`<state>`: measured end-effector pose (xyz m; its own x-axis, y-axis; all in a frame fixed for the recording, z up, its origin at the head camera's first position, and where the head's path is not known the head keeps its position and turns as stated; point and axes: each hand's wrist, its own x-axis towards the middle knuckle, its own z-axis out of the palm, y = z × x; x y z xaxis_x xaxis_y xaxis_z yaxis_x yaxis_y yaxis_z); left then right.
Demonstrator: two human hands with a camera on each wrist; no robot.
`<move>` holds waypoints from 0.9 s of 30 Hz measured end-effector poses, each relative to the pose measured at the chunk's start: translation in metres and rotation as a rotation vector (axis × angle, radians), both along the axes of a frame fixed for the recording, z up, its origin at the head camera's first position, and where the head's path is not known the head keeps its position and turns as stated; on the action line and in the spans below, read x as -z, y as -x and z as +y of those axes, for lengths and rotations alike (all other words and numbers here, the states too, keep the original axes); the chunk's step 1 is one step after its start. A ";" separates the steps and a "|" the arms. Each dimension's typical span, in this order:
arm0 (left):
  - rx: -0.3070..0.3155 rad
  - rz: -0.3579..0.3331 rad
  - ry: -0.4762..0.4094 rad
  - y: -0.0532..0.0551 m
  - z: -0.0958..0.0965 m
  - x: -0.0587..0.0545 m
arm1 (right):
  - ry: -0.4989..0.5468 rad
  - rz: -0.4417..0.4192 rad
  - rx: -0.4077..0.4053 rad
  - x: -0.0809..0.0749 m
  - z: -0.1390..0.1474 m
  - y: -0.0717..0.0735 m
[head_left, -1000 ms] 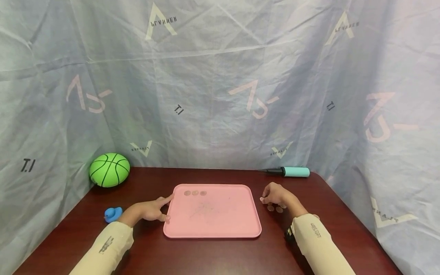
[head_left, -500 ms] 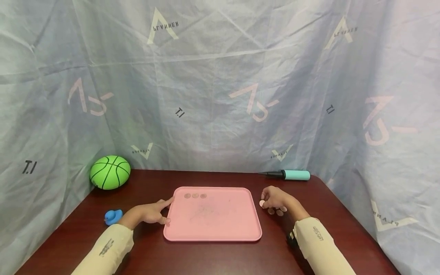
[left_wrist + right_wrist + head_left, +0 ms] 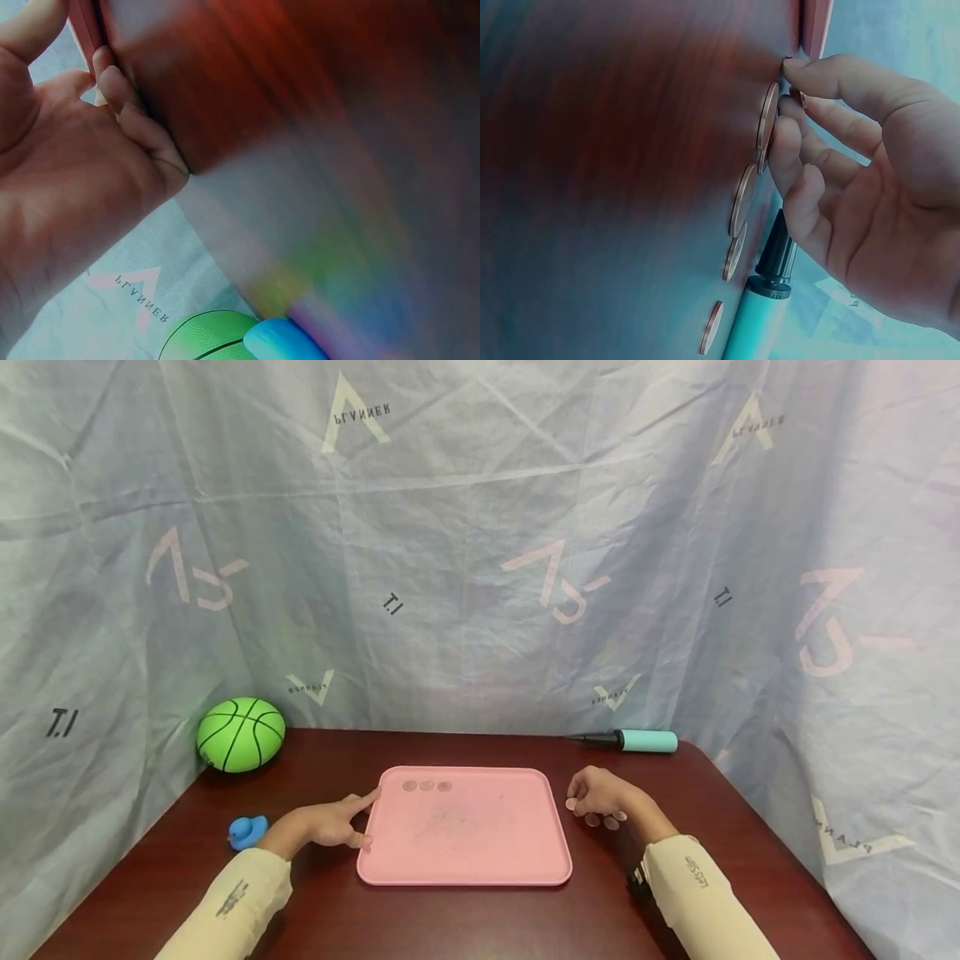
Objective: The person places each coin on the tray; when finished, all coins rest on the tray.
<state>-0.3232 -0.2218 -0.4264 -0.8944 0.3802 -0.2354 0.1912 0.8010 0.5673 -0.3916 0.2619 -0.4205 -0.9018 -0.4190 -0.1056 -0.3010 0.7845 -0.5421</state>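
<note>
In the head view my left hand lies at the left side of a pink tray. Its straight index finger and its thumb touch the rim; the left wrist view shows the other fingers bent. Three coins form a row near the tray's back left corner. Right of the tray, my right hand pinches a coin by its edge, low over the table. Several more coins lie under and beside that hand. The right wrist view shows these coins flat on the wood, some overlapping.
A green ball sits at the back left, with a blue toy duck nearer the left forearm. A turquoise hand pump lies along the back right edge of the dark red table. Grey printed cloth hangs behind.
My right hand has shifted slightly, and the coin at its fingertips shows more of its face than a second ago. My left hand and the tray keep their places; the head view tilted a little.
</note>
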 end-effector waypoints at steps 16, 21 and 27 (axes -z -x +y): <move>-0.018 -0.015 -0.003 -0.001 0.001 -0.001 | -0.042 0.177 0.051 -0.012 -0.026 -0.004; -0.024 -0.019 -0.005 -0.001 0.000 0.000 | -0.054 0.166 0.048 -0.014 -0.043 -0.004; -0.021 -0.017 -0.013 -0.001 0.001 0.001 | -0.083 0.172 0.024 -0.011 -0.064 -0.005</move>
<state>-0.3217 -0.2210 -0.4275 -0.8980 0.3650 -0.2458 0.1649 0.7969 0.5812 -0.3867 0.1980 -0.4097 -0.9191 -0.3937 0.0176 -0.3645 0.8322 -0.4178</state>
